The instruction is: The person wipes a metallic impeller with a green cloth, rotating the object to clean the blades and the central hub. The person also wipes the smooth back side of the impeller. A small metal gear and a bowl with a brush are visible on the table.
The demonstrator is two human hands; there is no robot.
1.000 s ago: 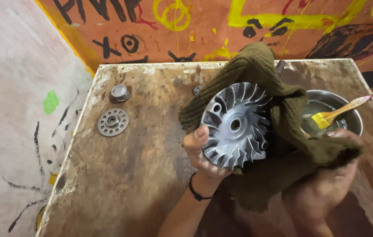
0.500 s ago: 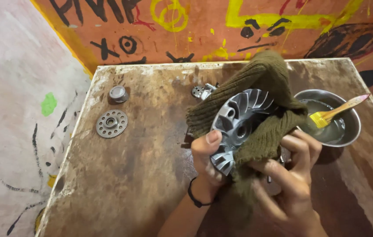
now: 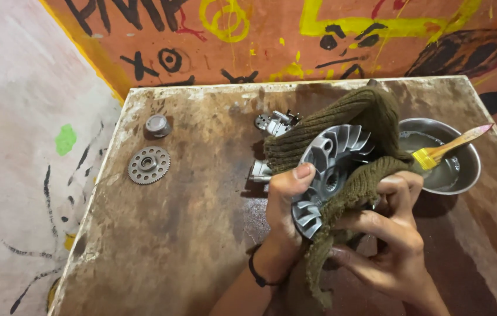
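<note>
My left hand (image 3: 283, 205) grips the lower left rim of a round grey metal disc with curved fan fins (image 3: 335, 158), thumb on its face. An olive-green knitted cloth (image 3: 371, 114) drapes over the disc's top and right side and hangs below it. My right hand (image 3: 391, 234) presses a fold of that cloth against the disc's right half, fingers spread. The disc is tilted up off the stained wooden table (image 3: 172, 222). Part of the disc is hidden under the cloth.
A steel bowl of liquid (image 3: 462, 175) with a yellow-bristled brush (image 3: 447, 147) sits at the right. Small metal parts (image 3: 272, 123) lie behind the disc. A toothed gear (image 3: 149, 165) and a small metal cap (image 3: 157, 125) lie at the left. Painted walls surround the table.
The disc has turned edge-on and shifted right. My right hand has come up from below and pressed the cloth over the disc's right side, covering more of the fins.
</note>
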